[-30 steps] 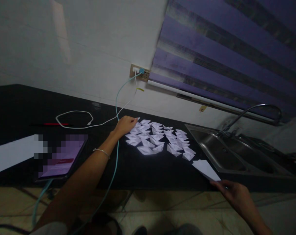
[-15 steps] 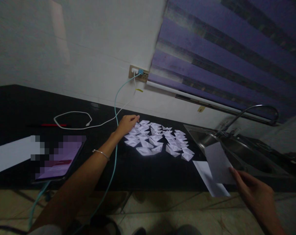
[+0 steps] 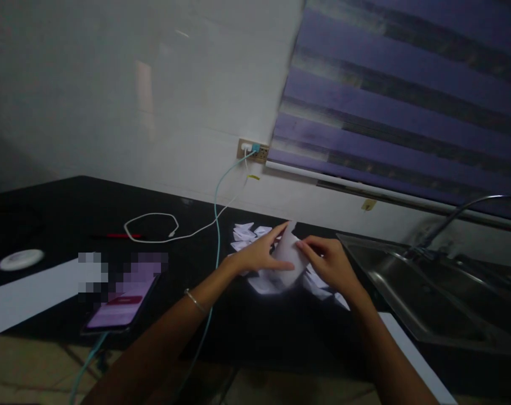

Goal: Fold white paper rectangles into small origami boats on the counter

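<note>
Between my two hands stands a white sheet of paper (image 3: 290, 247), bent a little and lifted off the counter. My left hand (image 3: 258, 253) has its thumb across the near side of the sheet and its fingers at the upper edge. With thumb and fingertips, my right hand (image 3: 329, 261) pinches the sheet's right side. Several folded paper boats (image 3: 242, 245) lie beneath and around the hands, partly hidden by them. Under my right forearm, another white paper (image 3: 411, 354) rests near the sink.
On the black counter (image 3: 188, 216) at left are a phone (image 3: 122, 309), a long white paper strip (image 3: 36, 289), a round white object (image 3: 21, 259) and a red pen (image 3: 122, 235). A teal cable (image 3: 218, 225) crosses by my left wrist. The metal sink (image 3: 424, 298) is at right.
My right hand has brought the sheet from beside the sink leftward over the paper boats. My left hand has left the boats' far-left corner and taken hold of the sheet. The view has shifted.
</note>
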A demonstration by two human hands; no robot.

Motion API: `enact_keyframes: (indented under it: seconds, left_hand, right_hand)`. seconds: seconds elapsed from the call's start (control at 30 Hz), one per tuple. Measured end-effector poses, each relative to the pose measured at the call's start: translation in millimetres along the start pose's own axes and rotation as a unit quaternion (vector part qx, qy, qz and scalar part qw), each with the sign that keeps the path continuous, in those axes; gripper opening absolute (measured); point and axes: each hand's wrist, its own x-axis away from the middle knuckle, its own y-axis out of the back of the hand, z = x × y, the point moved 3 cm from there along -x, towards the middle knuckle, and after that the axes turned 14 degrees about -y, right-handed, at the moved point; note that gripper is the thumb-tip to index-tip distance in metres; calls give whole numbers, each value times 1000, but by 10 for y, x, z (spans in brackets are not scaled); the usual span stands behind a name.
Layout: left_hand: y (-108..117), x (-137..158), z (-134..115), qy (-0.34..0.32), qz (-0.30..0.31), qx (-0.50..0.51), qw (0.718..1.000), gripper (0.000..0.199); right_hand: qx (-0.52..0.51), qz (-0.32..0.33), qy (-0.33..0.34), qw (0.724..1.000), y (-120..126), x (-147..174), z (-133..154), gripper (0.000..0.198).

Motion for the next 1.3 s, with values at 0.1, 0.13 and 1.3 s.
enact_keyframes:
  seconds: [0.1,0.13,1.3]
  left_hand:
    - [57,11,166,53,-50,-8,997,73]
    - [80,12,229,70,-73,-4,995,64]
    - [161,25,427,133,-225,36,965,50]
  right_hand:
    - [-68,10,2,998,-243,-375,0,33]
    - [-97,13,-4,995,-312,-472,-23,31]
    - [-234,-106,-36,966,-675,-434,-318,37]
